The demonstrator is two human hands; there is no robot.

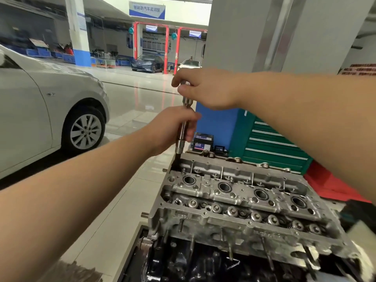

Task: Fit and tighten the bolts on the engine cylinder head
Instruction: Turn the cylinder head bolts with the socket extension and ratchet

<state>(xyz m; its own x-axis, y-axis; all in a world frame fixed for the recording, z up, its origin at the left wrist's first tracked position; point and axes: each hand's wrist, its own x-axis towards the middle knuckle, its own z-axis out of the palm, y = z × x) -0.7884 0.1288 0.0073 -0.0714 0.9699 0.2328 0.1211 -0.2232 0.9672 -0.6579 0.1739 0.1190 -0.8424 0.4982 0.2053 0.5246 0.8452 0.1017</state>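
Nearest, below both forearms, lay the cylinder head, bare metal on its dark block, its row of valve springs on the near side and four round wells down the middle. Up from its far left corner, directly under the hands, rose the socket extension, its lower end sunk into a dark recess where a bolt presumably sat; the bolt itself was hidden.

The left hand was closed around the middle of the shaft, fingers wrapped and thumb across, steadying it. Above it, the right hand pinched the top end with curled fingertips, palm down, as if to spin it.

The step looked like running a corner bolt down by hand. Done well, it called for keeping the shaft plumb over the hole, the lower grip loose enough to let it turn, and feeling for free threads before any wrench went on. A lean there could cross-thread.

Beyond the hands stood a green tool cabinet and a silver car.
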